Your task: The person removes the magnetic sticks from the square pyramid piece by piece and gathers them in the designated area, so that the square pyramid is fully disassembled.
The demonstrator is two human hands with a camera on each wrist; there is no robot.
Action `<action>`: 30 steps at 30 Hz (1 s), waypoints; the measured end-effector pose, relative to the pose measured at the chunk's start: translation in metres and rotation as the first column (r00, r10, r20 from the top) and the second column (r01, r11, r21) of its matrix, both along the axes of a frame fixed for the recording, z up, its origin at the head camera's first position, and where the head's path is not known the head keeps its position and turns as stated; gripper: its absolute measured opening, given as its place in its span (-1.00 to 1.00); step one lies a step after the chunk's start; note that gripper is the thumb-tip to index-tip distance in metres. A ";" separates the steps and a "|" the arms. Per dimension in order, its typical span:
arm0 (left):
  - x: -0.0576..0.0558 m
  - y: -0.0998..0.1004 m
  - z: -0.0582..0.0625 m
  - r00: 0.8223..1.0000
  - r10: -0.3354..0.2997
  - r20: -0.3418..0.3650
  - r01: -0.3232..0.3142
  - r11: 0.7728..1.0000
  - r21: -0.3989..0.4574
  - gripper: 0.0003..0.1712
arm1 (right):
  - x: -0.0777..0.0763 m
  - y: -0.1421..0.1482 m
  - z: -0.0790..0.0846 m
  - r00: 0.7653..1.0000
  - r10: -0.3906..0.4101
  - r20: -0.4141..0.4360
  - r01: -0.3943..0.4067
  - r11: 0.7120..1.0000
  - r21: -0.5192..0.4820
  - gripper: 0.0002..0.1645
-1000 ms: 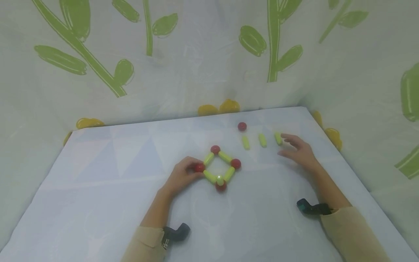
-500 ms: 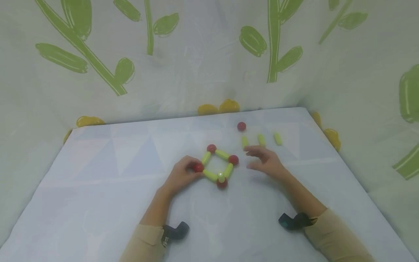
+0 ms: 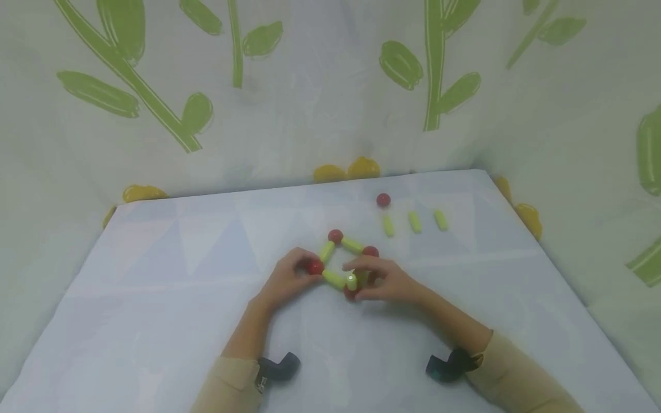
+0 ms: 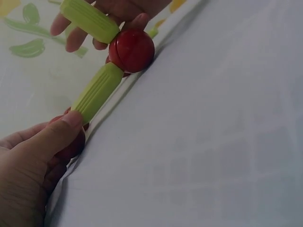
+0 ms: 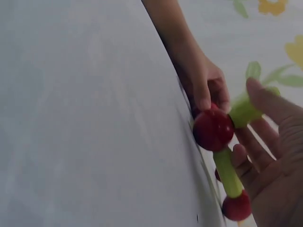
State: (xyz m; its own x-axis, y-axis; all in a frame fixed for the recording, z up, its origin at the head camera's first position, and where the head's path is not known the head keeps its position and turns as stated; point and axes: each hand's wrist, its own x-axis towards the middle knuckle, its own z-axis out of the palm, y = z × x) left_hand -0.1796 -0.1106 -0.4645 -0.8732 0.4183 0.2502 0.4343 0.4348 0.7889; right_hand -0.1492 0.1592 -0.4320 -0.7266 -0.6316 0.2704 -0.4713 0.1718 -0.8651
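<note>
Red balls and yellow-green ribbed sticks form a diamond frame on the table. My left hand (image 3: 289, 278) pinches the left corner ball (image 3: 315, 267) between thumb and fingers. At the near corner, a stick (image 4: 90, 20) rises from the front ball (image 5: 213, 130). My right hand (image 3: 389, 280) is around this upright stick, its fingers spread and loosely bent; no firm grip shows. It partly hides the near right stick (image 5: 228, 174) and the right corner ball (image 3: 370, 252) in the head view. The far ball (image 3: 335, 236) joins the two back sticks.
A loose red ball (image 3: 383, 199) lies toward the back of the white table (image 3: 155, 321). Three loose sticks lie in a row in front of it and to its right, including the middle stick (image 3: 415, 222). Behind the table hangs a leaf-patterned cloth (image 3: 310, 103).
My right hand has come from the loose sticks at the right, leftward and nearer, to the front corner of the frame. My left hand keeps its pinch; the frame has shifted slightly.
</note>
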 end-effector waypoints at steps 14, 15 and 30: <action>0.005 0.001 -0.002 0.998 -0.034 -0.053 0.035 0.999 0.016 -0.57 | 0.012 -0.012 0.000 0.984 -0.178 -0.012 0.178 0.972 0.155 -0.72; 0.005 0.001 -0.001 0.997 -0.038 -0.064 0.039 0.999 0.017 -0.56 | 0.012 -0.013 0.000 0.980 -0.197 0.004 0.194 0.968 0.159 -0.74; -0.002 -0.001 0.002 0.999 -0.036 0.017 0.036 0.999 0.004 -0.56 | -0.002 -0.008 0.001 0.841 -0.362 0.403 0.400 0.916 -0.011 -0.25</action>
State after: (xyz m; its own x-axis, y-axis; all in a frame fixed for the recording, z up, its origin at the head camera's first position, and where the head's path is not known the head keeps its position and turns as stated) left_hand -0.1817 -0.1118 -0.4626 -0.8615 0.4489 0.2371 0.4363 0.4159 0.7979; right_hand -0.1517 0.1508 -0.4312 -0.9622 -0.2695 -0.0383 -0.0114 0.1806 -0.9835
